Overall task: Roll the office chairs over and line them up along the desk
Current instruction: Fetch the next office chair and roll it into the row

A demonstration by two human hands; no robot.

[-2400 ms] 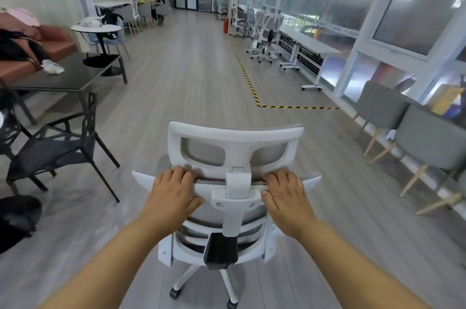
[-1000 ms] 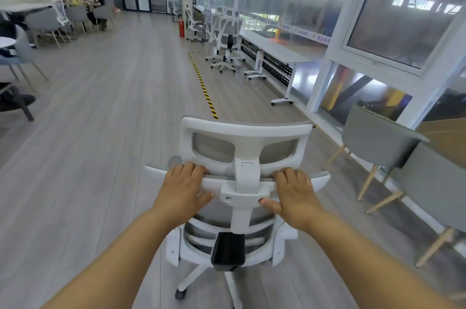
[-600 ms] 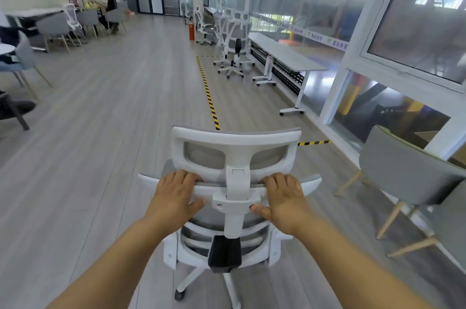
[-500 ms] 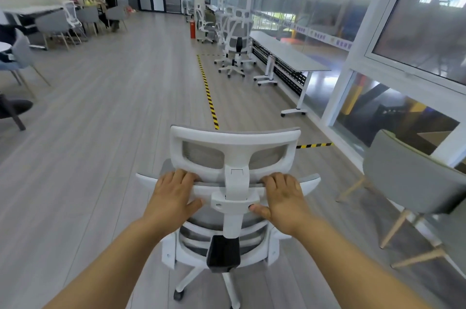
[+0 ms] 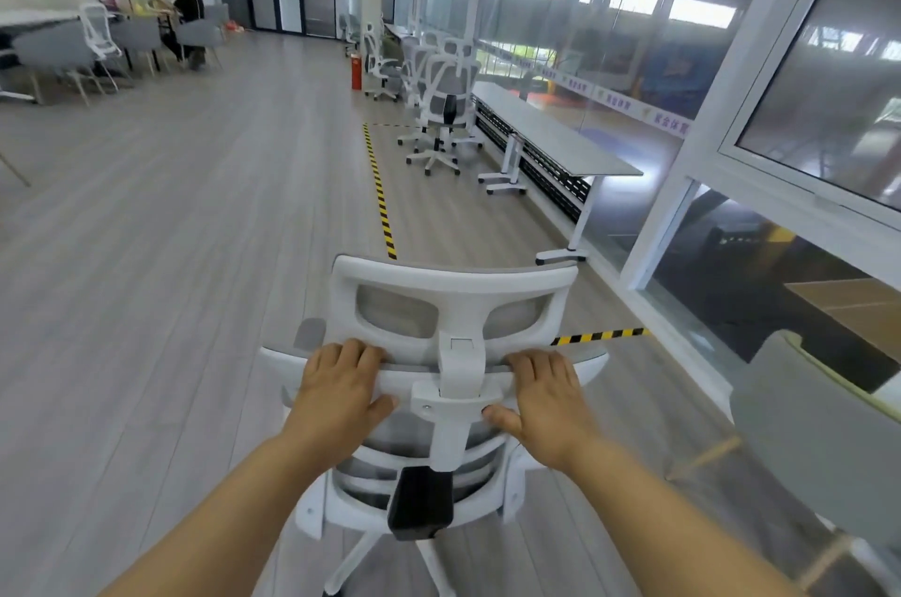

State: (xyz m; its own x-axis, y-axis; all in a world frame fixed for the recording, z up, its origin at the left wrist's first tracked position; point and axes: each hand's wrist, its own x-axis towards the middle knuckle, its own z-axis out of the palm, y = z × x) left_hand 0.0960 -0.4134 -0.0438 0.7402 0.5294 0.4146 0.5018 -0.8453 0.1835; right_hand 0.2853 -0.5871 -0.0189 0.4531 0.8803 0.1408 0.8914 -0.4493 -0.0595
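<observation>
A white office chair (image 5: 453, 289) with grey mesh stands right in front of me, its back toward me. My left hand (image 5: 339, 394) grips the top rail of the backrest left of the headrest post, fingers curled over the edge. My right hand (image 5: 546, 401) grips the same rail on the right, thumb under it. Ahead on the right a long grey desk (image 5: 551, 133) on white legs runs along the glass wall. Several white office chairs (image 5: 441, 108) stand in a row at its far end.
Yellow-black tape (image 5: 380, 196) marks a line on the wooden floor ahead and turns right near the desk's end. A grey wooden-legged chair (image 5: 819, 440) stands close on my right. At far left a person (image 5: 183, 18) sits among tables and grey chairs (image 5: 53, 55).
The chair and I have rolled forward over the floor; the desk and tape line are nearer. Both hands keep the same grip on the backrest.
</observation>
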